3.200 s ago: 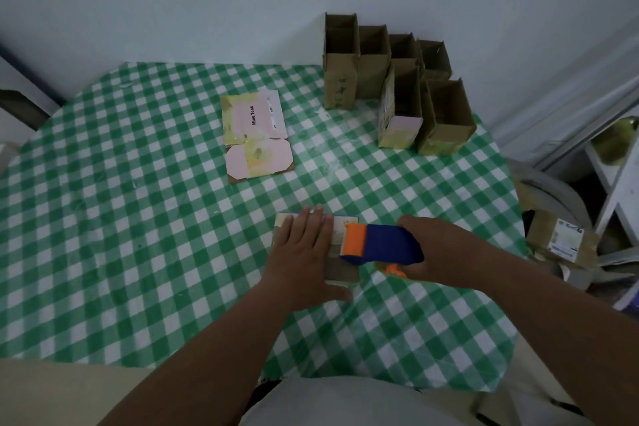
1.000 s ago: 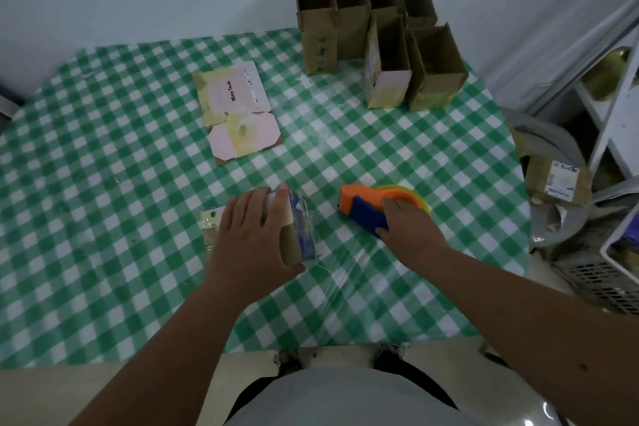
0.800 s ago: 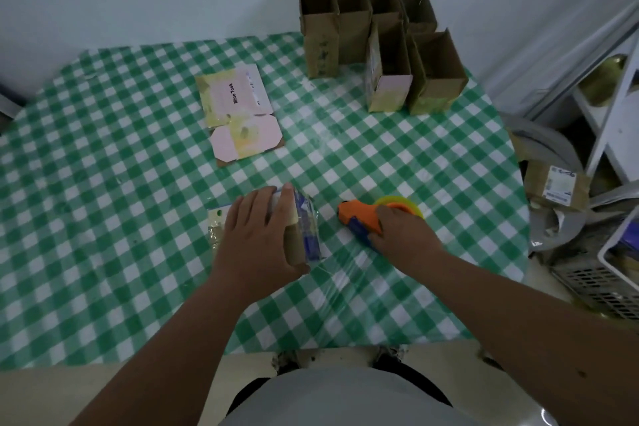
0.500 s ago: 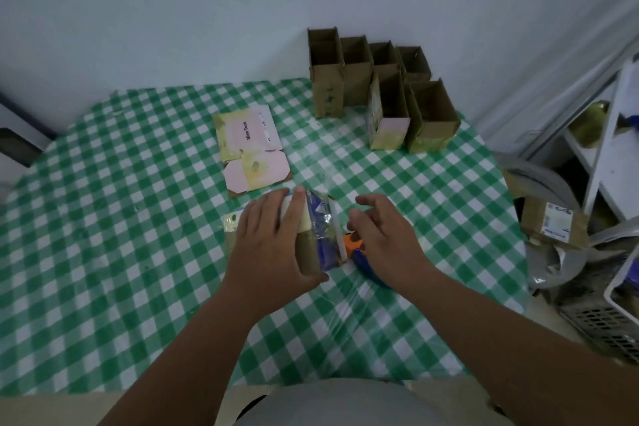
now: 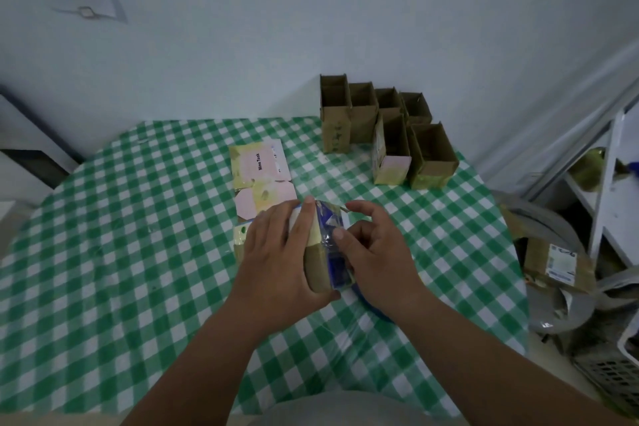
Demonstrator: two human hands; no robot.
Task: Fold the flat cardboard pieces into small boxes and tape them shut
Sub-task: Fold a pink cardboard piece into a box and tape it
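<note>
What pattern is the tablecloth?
Green-and-white gingham check; the tablecloth shows clearly in the head view, the only one available.
</note>
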